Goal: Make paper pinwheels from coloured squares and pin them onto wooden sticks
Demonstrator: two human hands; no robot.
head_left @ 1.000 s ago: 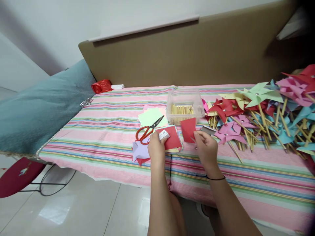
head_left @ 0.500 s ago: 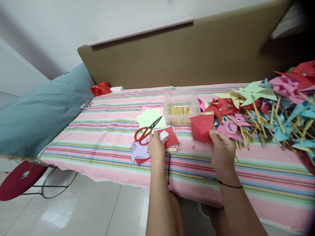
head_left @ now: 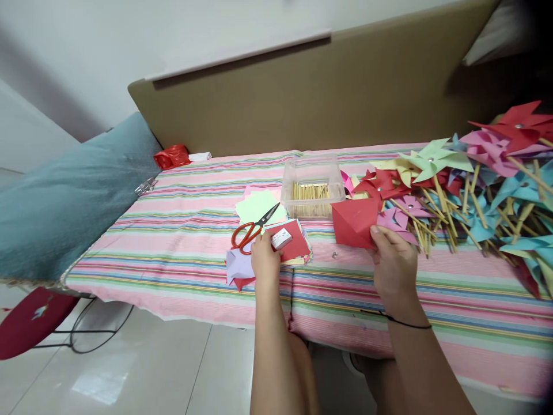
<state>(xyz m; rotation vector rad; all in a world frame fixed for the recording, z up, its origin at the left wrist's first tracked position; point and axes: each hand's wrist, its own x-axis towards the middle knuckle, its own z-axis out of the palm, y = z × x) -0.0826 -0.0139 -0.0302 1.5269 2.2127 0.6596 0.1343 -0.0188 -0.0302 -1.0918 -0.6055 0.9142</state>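
Change: red paper (head_left: pixel 353 222) has swung, over the last second, from in front of the clear box (head_left: pixel 311 185) to its right side, and we now see it opened into a wider folded shape with a crease across it.
Right hand (head_left: pixel 394 266): our grip is clamped on the lower right edge of the red paper, thumb on top, holding it just right of the clear box and against the nearest pinwheels (head_left: pixel 453 190).
Left hand (head_left: pixel 264 258): it has stayed put, left of the clear box, fingers closed around a small white piece (head_left: pixel 280 237) over the stack of paper squares (head_left: pixel 294 245).
Scissors (head_left: pixel 250 229): lying untouched left of the clear box, just beside our left hand.
Small pin (head_left: pixel 334 254): loose on the striped bed cover (head_left: pixel 181 248), below the clear box.
Meaning: we judge the red sheet is folded and in hand, with the pin not yet picked up.
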